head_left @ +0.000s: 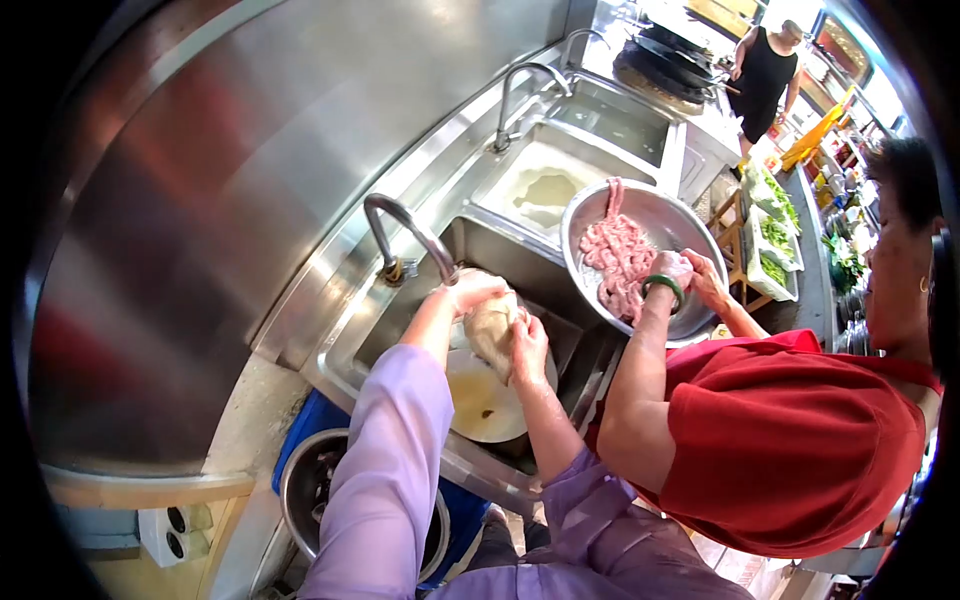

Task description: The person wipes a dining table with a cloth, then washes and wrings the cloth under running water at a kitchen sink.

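My left hand (475, 291) is closed over the upper end of a pale, tan piece of raw meat (491, 335), whose exact kind I cannot make out. Lower down, my right hand (529, 347) grips the same piece from its right side. Both hands are over the sink (572, 357), just under the end of the curved faucet (408, 218). Beneath the meat, a round pale basin (482, 408) holds cloudy yellowish water with a small dark bit in it.
Beside me, a co-worker in red (790, 440) handles pink strips of raw meat (617, 250) in a metal bowl (580, 205). A second sink (545, 190) holds cloudy water. By my left arm sits a metal pot (300, 490). Crates of greens (775, 235) and another person (768, 80) are farther back.
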Tool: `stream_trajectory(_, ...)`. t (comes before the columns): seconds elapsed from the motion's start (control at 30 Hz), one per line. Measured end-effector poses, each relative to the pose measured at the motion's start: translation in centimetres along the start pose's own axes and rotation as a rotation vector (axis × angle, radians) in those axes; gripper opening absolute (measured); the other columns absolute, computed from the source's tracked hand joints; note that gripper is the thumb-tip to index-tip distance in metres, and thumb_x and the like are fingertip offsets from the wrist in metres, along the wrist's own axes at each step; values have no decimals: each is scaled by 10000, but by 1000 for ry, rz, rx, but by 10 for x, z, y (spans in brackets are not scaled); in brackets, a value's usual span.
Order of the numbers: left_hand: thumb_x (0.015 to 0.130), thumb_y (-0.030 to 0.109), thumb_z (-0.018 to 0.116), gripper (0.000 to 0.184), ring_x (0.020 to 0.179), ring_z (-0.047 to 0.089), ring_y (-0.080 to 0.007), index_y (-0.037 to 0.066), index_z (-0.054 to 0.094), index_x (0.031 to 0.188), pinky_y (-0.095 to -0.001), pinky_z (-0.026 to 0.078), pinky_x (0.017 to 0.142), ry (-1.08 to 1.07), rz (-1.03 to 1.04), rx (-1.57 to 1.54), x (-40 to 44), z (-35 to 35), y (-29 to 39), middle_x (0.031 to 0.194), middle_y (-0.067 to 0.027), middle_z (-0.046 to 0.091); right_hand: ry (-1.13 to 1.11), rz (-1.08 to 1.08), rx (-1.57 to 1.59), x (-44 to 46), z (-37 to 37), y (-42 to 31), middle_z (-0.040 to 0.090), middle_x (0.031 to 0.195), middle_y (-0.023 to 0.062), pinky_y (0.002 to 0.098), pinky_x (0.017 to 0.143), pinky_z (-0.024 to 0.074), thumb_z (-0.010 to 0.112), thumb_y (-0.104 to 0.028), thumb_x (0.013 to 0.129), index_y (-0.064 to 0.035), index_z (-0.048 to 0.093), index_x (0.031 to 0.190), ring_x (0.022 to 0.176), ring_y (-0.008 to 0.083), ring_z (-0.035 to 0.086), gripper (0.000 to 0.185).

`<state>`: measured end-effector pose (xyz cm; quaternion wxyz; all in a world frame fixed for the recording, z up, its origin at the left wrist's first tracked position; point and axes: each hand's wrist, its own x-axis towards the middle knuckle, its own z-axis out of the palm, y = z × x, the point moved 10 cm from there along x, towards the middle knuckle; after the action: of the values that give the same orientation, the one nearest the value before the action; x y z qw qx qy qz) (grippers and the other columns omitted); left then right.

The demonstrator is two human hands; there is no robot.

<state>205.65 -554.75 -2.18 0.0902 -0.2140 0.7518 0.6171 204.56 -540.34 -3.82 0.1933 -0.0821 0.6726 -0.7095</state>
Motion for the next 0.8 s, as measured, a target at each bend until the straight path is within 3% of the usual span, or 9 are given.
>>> stream_trajectory(0.13, 734, 138, 508, 210, 799, 564, -162, 11, 613, 863, -288, 443, 740, -122, -183, -237, 3, 12, 5, 875, -69, 600, -17, -34, -18, -3, 6, -18, 584, 866, 86, 278, 751, 420, 599, -272, 809, 26, 557, 964, 814, 131, 517, 338)
stream_trajectory(0.27, 741, 199, 578, 205, 736, 573, -142, 14, 639, 807, -289, 455, 671, -32, 188, 340, 0, -12, 24, 814, -61, 615, -144, 94, 64, 5, 9, -5, 543, 740, -1, 217, 634, 391, 560, -240, 852, 5, 571, 850, 698, 57, 446, 245)
stream_trajectory(0.3, 760, 242, 565, 252, 781, 576, -159, 24, 647, 856, -302, 449, 711, 31, 182, 268, -25, -23, 33, 838, -82, 627, -101, 51, 194, 2, 11, -20, 539, 751, -19, 195, 617, 382, 528, -218, 874, -1, 569, 855, 690, 33, 439, 221)
stream_trajectory(0.4, 801, 241, 569, 275, 797, 578, -132, 14, 639, 940, -275, 453, 708, 235, 162, -84, -72, -45, 26, 888, -61, 629, -158, 23, 364, 6, 33, -24, 581, 886, 40, 230, 719, 424, 525, -208, 871, 27, 539, 972, 806, 78, 515, 256)
stream_trajectory(0.5, 832, 324, 528, 272, 718, 568, -124, 80, 591, 934, -282, 459, 641, 415, 53, -578, -81, -52, -20, 804, -24, 599, -166, -107, 134, -8, 79, -40, 577, 982, 76, 255, 829, 401, 545, -159, 840, -4, 512, 1074, 930, 130, 522, 283)
stream_trajectory(0.6, 831, 398, 510, 321, 750, 558, -130, 99, 576, 926, -307, 458, 627, 564, 111, -1144, -72, -51, -79, 788, -10, 569, -257, -480, -266, -38, 122, -97, 614, 919, 123, 344, 707, 457, 590, -258, 797, -37, 578, 992, 813, 227, 591, 294)
stream_trajectory(0.7, 849, 440, 470, 431, 810, 556, -178, 44, 580, 977, -321, 440, 701, 716, 6, -800, -104, -39, -47, 925, -41, 588, -90, -294, -662, -15, 116, -100, 588, 739, 204, 445, 679, 441, 557, -371, 771, -63, 582, 802, 765, 386, 561, 311)
stream_trajectory(0.73, 855, 446, 457, 455, 824, 561, -193, 32, 584, 995, -327, 437, 707, 809, -38, -587, -111, -47, -47, 963, -56, 592, -176, -293, -718, -9, 118, -103, 598, 762, 188, 449, 681, 434, 540, -357, 781, -48, 562, 779, 777, 381, 567, 310)
stream_trajectory(0.8, 854, 472, 444, 501, 808, 564, -206, 18, 597, 998, -333, 433, 697, 781, 115, -692, -110, -51, -40, 929, -92, 607, -34, -268, -592, -8, 106, -103, 597, 778, 192, 447, 693, 429, 535, -340, 781, -41, 560, 785, 797, 385, 563, 300)
